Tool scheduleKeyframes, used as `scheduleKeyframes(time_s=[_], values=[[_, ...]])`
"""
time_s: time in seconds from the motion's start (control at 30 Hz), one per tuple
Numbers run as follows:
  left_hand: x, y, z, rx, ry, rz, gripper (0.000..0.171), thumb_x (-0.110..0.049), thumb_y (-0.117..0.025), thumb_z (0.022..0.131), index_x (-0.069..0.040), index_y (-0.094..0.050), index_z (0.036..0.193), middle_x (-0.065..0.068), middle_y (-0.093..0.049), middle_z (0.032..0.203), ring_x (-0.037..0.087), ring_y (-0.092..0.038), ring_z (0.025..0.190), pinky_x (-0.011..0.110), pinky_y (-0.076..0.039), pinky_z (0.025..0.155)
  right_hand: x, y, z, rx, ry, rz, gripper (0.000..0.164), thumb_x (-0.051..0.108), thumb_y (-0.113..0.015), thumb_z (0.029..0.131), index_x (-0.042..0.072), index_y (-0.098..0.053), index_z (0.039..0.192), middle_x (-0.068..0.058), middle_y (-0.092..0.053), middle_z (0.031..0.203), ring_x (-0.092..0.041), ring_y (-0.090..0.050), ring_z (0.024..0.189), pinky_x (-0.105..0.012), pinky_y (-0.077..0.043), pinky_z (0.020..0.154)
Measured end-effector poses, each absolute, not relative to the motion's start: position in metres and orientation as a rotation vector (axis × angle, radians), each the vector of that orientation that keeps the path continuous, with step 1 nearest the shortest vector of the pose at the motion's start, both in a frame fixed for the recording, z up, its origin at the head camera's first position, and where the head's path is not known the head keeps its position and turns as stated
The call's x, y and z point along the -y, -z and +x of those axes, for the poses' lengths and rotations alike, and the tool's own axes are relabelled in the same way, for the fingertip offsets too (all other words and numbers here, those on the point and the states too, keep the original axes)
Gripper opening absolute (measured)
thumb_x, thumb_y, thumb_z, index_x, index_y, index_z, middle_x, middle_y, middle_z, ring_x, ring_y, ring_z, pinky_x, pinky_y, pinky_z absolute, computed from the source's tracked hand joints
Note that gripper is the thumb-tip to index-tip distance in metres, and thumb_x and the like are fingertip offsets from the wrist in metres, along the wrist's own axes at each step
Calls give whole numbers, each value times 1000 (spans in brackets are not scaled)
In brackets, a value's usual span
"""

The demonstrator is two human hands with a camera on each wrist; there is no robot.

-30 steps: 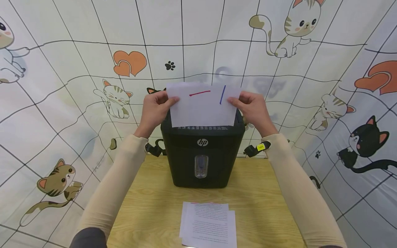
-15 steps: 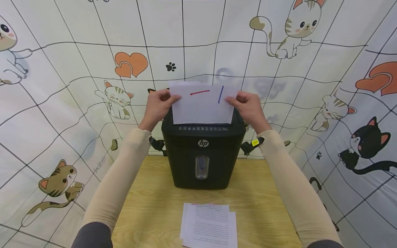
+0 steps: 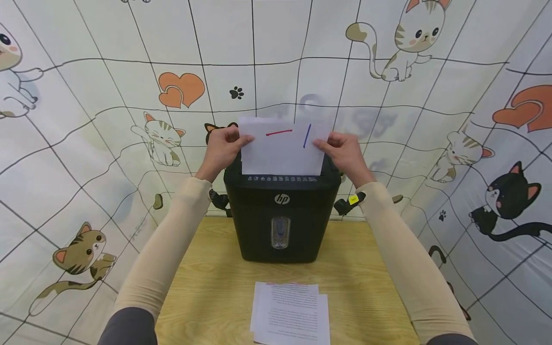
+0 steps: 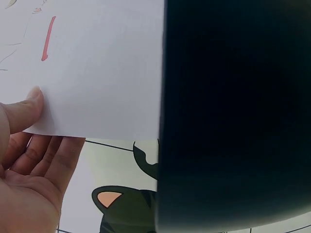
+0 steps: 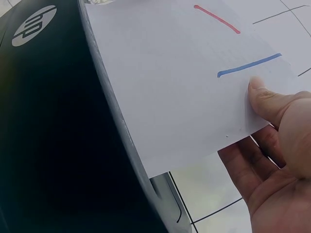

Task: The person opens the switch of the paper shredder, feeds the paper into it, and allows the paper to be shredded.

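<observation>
A white sheet of paper [image 3: 280, 153] with one red and one blue stroke stands upright over the top of a black HP paper shredder [image 3: 258, 225]. My left hand [image 3: 222, 147] pinches its left edge, thumb in front and fingers behind, as the left wrist view also shows. At the opposite edge my right hand [image 3: 346, 153] pinches the sheet beside the blue stroke [image 5: 249, 65]. The sheet's lower edge meets the shredder's top; whether it sits inside the slot cannot be made out from the head view.
Several printed sheets [image 3: 293, 311] lie in a loose stack on the wooden table [image 3: 358, 268], in front of the shredder. A cat-patterned curtain [image 3: 276, 38] hangs close behind and along both sides. A small clear window [image 3: 281, 233] is set in the shredder's front.
Both hands have drawn slightly inward with the sheet, and its visible width has narrowed a little. The sheet rose slightly off the shredder's front edge, then dipped a bit. Both hands keep their grip.
</observation>
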State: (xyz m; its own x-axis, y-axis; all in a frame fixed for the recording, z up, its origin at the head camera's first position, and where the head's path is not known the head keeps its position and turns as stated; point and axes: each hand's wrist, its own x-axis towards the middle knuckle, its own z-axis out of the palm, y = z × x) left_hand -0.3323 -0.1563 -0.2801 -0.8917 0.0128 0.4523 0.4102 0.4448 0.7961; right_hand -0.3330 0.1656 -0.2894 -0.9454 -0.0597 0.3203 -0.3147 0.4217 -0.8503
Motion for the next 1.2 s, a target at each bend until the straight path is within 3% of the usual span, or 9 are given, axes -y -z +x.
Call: scheduleKeyframes(time_s=[0.13,0.33,0.67,1.03,1.2], values=[[159,282,-334,2314,1449,-400,24,-27,-78,93,-3,-75,93,5,-68,95,16,-58,88,26,-47,77,-166,292,-334,2434,-1508,338,46,50,-74,90,4,-71,93,-5,-76,95,-18,-56,90,-30,-45,82],[159,284,-335,2345,1465,-405,24,-27,-78,93,-4,-77,100,7,-72,103,14,-60,91,25,-48,78,-168,293,-334,2451,-1562,331,43,50,-75,89,11,-77,108,-5,-78,109,-17,-63,97,-32,-49,89],[161,294,-334,2378,1496,-384,27,-29,-78,93,-8,-78,110,11,-77,111,16,-68,96,28,-51,83,-167,300,-330,2496,-1542,307,46,51,-74,90,16,-77,118,-7,-77,118,-16,-65,105,-38,-50,100],[162,300,-333,2423,1514,-344,31,-29,-77,94,-7,-76,116,12,-76,116,21,-68,102,41,-54,95,-167,307,-330,2509,-1515,344,45,51,-74,90,18,-77,120,-7,-76,119,-17,-67,106,-41,-52,100],[163,303,-332,2426,1495,-352,28,-29,-77,94,-7,-76,110,12,-75,113,21,-66,99,39,-54,92,-167,308,-328,2519,-1508,364,45,50,-73,91,17,-76,122,-8,-75,121,-19,-68,107,-42,-53,100]])
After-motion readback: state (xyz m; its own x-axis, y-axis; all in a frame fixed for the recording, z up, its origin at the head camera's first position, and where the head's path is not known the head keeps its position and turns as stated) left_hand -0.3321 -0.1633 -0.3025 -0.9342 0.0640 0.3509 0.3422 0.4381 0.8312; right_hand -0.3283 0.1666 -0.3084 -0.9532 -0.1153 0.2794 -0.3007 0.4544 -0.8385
